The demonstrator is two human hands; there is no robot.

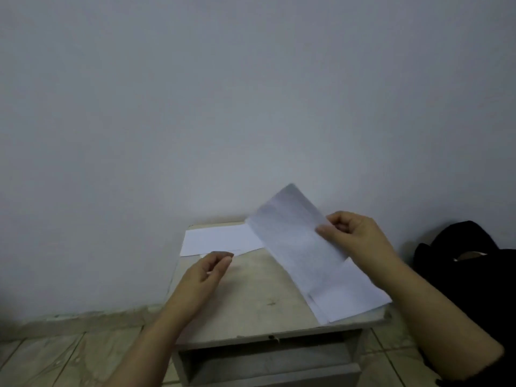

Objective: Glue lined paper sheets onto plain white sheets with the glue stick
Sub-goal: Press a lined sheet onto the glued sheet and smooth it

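Note:
My right hand [354, 236] pinches the right edge of a faintly lined paper sheet [296, 238] and holds it tilted above the small table. Under it, a stack of white sheets [360, 297] lies on the table's right side. More plain white sheets [220, 240] lie flat at the back left. My left hand [208, 272] hovers over the table's left part with fingers loosely curled and holds nothing. No glue stick is visible.
The small worn table [251, 303] stands against a pale wall, with an open shelf below its front edge. A black bag [469, 261] sits on the floor to the right. Tiled floor lies left of the table.

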